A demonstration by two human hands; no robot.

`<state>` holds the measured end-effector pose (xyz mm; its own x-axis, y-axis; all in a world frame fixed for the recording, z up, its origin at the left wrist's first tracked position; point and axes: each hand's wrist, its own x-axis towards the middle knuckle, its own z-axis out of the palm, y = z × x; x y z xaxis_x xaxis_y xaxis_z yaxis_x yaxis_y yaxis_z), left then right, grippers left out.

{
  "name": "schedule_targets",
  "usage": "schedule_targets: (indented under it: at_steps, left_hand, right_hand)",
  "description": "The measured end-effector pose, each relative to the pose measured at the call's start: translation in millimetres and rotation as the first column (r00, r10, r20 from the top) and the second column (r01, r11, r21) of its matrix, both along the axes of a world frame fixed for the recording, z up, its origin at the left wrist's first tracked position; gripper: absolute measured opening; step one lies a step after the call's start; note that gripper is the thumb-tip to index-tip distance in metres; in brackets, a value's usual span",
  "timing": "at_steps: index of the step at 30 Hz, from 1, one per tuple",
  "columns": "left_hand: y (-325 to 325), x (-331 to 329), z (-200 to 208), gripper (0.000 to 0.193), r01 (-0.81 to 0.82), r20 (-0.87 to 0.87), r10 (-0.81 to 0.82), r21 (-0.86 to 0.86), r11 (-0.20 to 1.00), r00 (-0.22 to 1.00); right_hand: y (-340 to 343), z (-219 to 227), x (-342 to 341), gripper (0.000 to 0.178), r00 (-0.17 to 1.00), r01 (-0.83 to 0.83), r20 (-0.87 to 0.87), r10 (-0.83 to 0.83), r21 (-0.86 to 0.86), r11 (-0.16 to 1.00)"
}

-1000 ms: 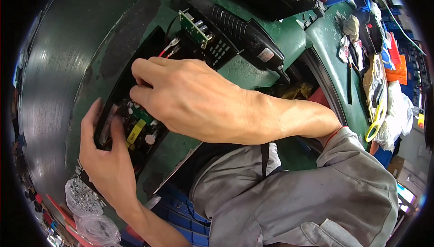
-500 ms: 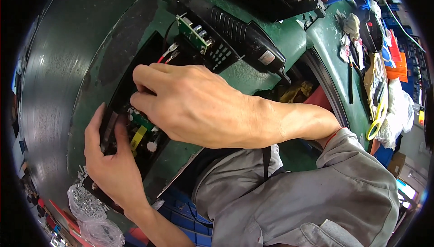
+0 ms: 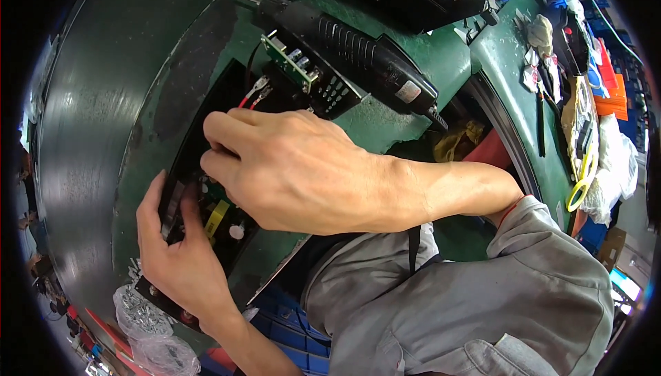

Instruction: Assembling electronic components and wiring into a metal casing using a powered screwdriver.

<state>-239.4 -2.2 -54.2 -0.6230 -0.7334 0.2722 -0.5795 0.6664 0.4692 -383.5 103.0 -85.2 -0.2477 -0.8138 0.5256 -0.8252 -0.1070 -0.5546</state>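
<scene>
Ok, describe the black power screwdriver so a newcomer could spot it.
On the green table, look beyond the right hand, past the small circuit board. The power screwdriver lies there. Unlike the flat, holed panel beside it, it's long and rounded, with a ribbed grip and thin metal tip.

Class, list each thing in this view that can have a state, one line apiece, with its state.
Black chassis: open, yellow component exposed
Small green circuit board: tilted up on edge
Black electric screwdriver: lying down, in neither hand
Clear plastic bag: lying down, loose screws gathered at it
Left hand: thumb inside chassis, fingers outside; grip unclear
Right hand: fingers bent, tips hidden; grip unclear
</scene>
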Motion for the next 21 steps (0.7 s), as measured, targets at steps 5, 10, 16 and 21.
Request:
schedule_targets:
  at_steps: [5,10,16,21]
  left_hand:
    - [2.4,-1.5,4.5,0.031,-0.036,-0.038,0.041,0.129,0.991,0.998]
    - [4.3,-4.3,6.2,0.030,-0.076,-0.018,0.080,0.142,0.987,0.997]
    - [3.8,-1.7,1.6,0.028,-0.070,-0.055,0.077,0.110,0.991,0.996]
    - [3.4,-1.4,1.0,0.027,-0.048,-0.041,0.050,0.066,0.997,0.998]
  right_hand:
    - [3.5,0.5,-0.4,0.017,1.000,0.004,0.011,-0.003,-0.029,1.000]
    - [2.5,0.8,2.0,0.017,0.999,0.021,0.035,-0.020,-0.028,0.999]
    - [3.9,-1.3,-1.4,0.015,0.999,0.021,0.036,-0.018,-0.085,0.996]
    - [2.2,0.9,-0.1,0.015,0.999,0.024,0.046,-0.022,-0.048,0.999]
